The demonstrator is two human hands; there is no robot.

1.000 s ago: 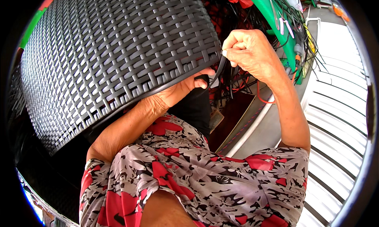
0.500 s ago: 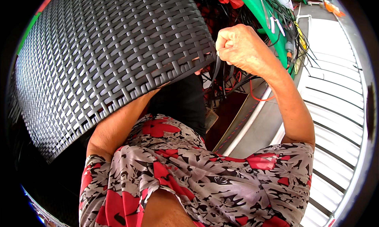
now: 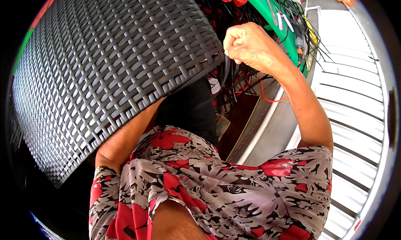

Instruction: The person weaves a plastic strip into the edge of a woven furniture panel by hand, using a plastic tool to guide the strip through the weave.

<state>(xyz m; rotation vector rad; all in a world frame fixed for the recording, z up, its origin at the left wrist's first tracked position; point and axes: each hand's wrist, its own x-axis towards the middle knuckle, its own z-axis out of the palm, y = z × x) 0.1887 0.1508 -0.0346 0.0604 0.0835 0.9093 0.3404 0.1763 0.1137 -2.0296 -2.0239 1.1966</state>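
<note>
Wickerwork [image 3: 117,56] hides left hand; right hand [image 3: 250,47] beside.

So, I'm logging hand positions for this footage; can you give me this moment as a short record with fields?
Right hand: closed on a flat black strand
Strand position: hanging beside the panel's right-hand corner
Left hand: largely hidden behind the panel; grip cannot be told
Left forearm: reaching up under the panel's lower edge
Panel: dark grey wicker weave, filling the upper left
Right side: white slatted surface
Clothing: floral top, grey, black and red
</note>
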